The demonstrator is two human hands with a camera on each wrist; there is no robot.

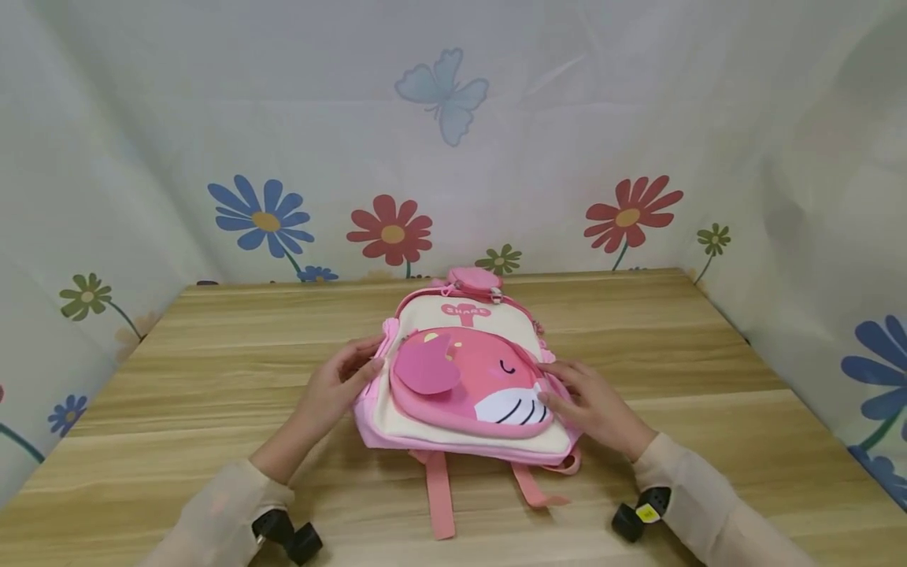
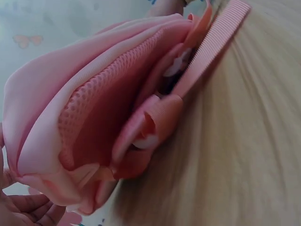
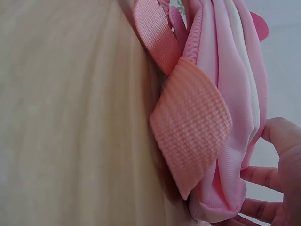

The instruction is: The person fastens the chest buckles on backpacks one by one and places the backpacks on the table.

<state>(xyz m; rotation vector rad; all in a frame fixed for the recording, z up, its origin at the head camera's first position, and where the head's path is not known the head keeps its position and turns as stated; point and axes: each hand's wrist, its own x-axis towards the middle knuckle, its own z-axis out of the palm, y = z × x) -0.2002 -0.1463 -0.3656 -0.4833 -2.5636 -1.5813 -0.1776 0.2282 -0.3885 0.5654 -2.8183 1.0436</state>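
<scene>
Head view from above, facing forward and down, wrist views low, close, all sharing backpack [image 1: 489,378]

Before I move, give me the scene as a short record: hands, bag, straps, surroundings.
Left hand: grips the left side of the backpack
Right hand: holds its right side
Bag: pink and cream, animal-face pocket upward, top end away from the person
Straps: pink ends stick out past the bottom edge
Surface: wood-grain table
Backdrop: pale, flowers and a butterfly
</scene>
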